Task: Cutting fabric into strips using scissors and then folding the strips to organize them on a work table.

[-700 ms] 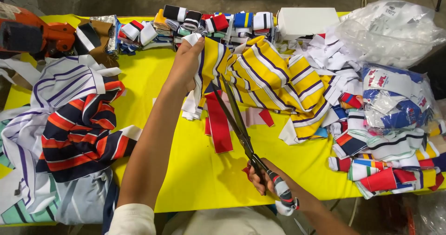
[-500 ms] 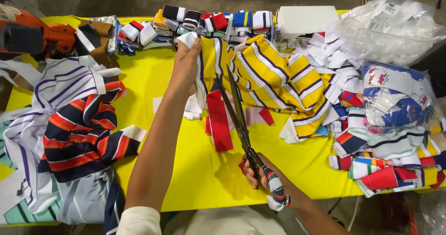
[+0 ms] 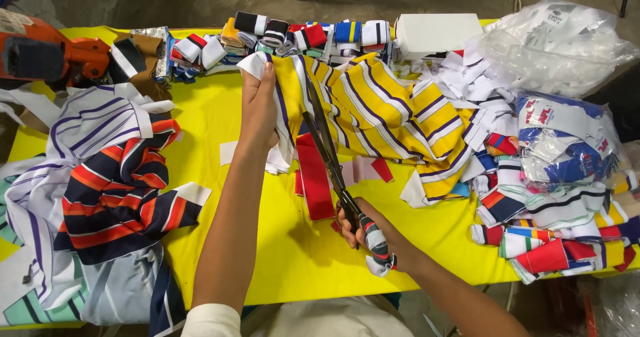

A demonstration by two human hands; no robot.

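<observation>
Left hand [image 3: 259,107] is gripping the near edge of the yellow striped fabric [image 3: 380,107], holding it taut. Right hand [image 3: 373,234] is clenching the scissors [image 3: 327,147], blades running into the fabric just right of the left hand; handle wrapping is hiding the finger loops, blade tips hard to make out

Table cover [image 3: 220,120] – bright yellow; fabric [image 3: 387,110] w/ yellow, white & navy stripes. Red strip [image 3: 313,180] beside it; folded cloth [image 3: 123,197] navy w/ orange-red bands. Box [image 3: 437,34] white, tool [image 3: 47,57] orange – bags [image 3: 560,47] clear.
</observation>
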